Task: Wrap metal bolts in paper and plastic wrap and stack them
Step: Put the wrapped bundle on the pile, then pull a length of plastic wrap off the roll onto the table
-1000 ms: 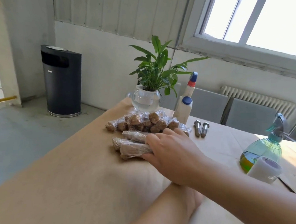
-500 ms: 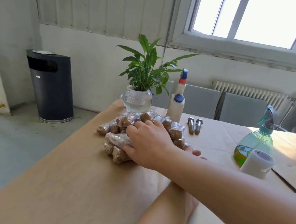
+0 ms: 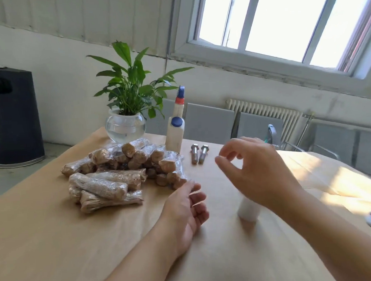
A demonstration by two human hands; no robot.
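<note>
Head view: the right hand [image 3: 255, 173] hangs above the table [image 3: 56, 243] with its fingers loosely curled and spread, thumb and forefinger apart, holding nothing. The left hand [image 3: 185, 207] rests on the tabletop below and to the left of it, palm turned inward, fingers relaxed and slightly bent, also holding nothing.

The table is covered in smooth, matte brown paper. Left of both hands, just beyond the left fingertips, lies the pile of wrapped bolts [image 3: 121, 171]: stubby cylinders of tan paper under crinkled, glossy clear film that catches the light, stacked loosely, the nearer ones lying lengthwise, the farther ones showing their round ends. Just left of the right hand's fingertips, two bare bolts [image 3: 199, 153] lie side by side, dull grey metal with hexagonal heads and threaded shanks, near the pile but not touching it.

Under the right wrist stands a white cylinder [image 3: 248, 210], blurred and partly hidden. Beyond the pile stand a white plastic bottle [image 3: 175, 136] with a blue cap and a taller one with a red-and-blue nozzle behind it, and a leafy green plant [image 3: 132, 83] in a round glass bowl [image 3: 125, 130] of water. Behind the right hand, part of a greenish spray bottle [image 3: 272, 133] shows
</note>
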